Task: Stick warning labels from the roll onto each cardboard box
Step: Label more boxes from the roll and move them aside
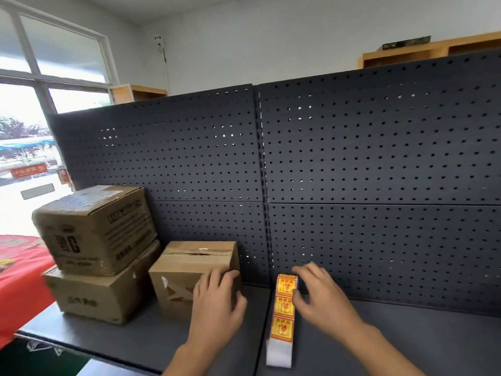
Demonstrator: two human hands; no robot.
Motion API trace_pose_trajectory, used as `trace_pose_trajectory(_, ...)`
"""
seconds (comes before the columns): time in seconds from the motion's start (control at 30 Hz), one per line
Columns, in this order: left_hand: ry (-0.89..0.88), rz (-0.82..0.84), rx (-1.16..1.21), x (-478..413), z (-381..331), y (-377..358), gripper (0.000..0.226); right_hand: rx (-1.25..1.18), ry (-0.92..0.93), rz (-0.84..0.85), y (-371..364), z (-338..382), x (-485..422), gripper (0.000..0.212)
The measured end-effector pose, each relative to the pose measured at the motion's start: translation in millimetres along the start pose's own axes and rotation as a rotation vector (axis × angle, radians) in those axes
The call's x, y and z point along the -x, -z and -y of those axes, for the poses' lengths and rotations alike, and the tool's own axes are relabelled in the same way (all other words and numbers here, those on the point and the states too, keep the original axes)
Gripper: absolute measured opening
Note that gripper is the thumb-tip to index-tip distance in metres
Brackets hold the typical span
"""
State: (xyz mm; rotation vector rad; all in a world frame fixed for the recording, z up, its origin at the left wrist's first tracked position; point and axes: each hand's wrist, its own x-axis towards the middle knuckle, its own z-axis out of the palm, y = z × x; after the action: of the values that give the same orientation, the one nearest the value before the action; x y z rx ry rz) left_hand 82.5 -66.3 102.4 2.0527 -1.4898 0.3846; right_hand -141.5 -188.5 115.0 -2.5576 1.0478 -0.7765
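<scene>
Two stacked boxes (pixel 95 229) sit at the left of the shelf (pixel 130 340), a small box (pixel 187 267) just beside them. The left hand (pixel 217 302) rests flat-fingered against the small box, steadying it. The roll (pixel 286 286) stands near, its strip trailing forward. The right hand (pixel 322 297) curls round the roll. Labelling seems just begun; next comes peeling one label free.
</scene>
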Motion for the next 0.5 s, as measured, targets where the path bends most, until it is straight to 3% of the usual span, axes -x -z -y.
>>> trace_pose_trajectory(0.23, 0.009, -0.092, 0.037, -15.9, 51.5, 21.5, 0.039, -0.070, 0.006, -0.025, -38.4, 53.8, -34.0, 0.049)
trace_pose_trajectory(0.5, 0.249, -0.013, 0.006, -60.6, 130.2, 31.1, 0.038, -0.155, -0.069, -0.062, -78.1, 99.6, -80.8, 0.052)
